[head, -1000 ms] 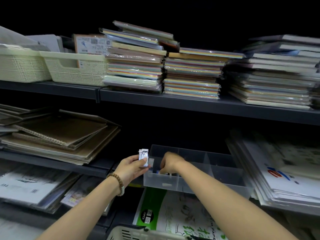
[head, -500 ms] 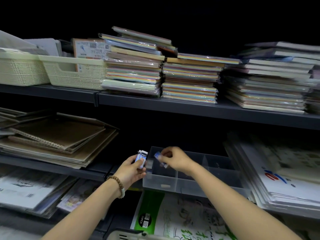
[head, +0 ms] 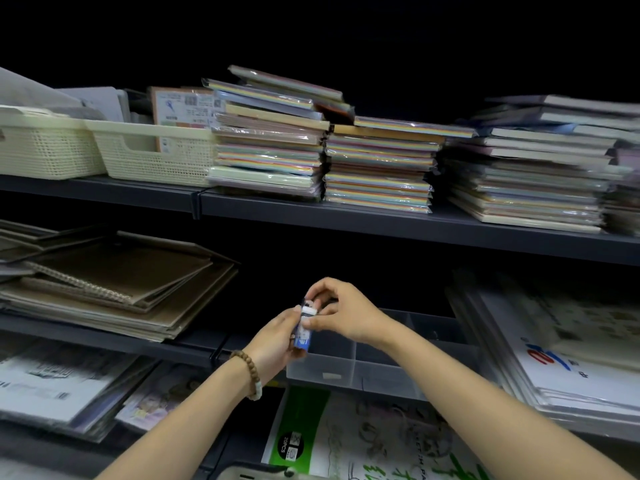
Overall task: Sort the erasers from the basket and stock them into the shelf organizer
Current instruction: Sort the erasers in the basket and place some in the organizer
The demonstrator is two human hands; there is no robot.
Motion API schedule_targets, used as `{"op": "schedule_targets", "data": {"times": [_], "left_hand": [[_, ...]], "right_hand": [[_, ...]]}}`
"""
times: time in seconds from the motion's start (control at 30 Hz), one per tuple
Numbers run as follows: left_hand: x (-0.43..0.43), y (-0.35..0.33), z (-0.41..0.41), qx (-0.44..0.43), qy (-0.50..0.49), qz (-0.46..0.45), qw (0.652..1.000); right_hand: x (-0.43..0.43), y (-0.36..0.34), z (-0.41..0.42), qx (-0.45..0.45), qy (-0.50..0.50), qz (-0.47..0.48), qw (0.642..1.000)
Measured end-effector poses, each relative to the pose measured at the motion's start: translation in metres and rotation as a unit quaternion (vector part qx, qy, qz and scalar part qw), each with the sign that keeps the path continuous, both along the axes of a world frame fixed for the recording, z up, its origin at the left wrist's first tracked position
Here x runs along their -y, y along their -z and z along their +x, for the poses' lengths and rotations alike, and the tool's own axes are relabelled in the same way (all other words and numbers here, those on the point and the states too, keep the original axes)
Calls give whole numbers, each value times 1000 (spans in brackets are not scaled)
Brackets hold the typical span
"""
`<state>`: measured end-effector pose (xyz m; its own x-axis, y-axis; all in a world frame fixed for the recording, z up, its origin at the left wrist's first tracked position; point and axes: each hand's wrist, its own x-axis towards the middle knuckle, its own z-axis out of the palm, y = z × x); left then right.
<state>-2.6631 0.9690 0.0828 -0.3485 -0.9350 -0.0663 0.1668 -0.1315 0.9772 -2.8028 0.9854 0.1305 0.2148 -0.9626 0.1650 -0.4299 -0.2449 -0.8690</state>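
Note:
My left hand grips a small stack of erasers in blue-and-white sleeves, held upright just left of the clear shelf organizer. My right hand meets it from the right, its fingertips pinching the top eraser of the stack. The organizer sits on the middle shelf with divided compartments; a small white piece lies in its front left one. The rim of the basket shows at the bottom edge.
Stacks of coloured paper packs and two cream mesh baskets fill the upper shelf. Brown spiral sketchbooks lie left of my hands. Drawing-paper pads sit to the right, and a green pack below the organizer.
My right hand came out of the organizer, moved left and now pinches the top of the erasers in my left hand. The view has tilted slightly upward.

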Motion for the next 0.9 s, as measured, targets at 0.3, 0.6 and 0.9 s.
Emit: {"op": "schedule_targets", "data": {"times": [0.3,0.6,0.9], "left_hand": [[-1,-9,11,-48,-2,-43,998],[7,-17,22,79,32,-129,988],[16,-10,29,171,61,-217,959]], "right_hand": [[0,15,9,171,112,-34,978],[-4,12,1,151,-5,107,983],[4,16,-10,194,-1,132,972]]}}
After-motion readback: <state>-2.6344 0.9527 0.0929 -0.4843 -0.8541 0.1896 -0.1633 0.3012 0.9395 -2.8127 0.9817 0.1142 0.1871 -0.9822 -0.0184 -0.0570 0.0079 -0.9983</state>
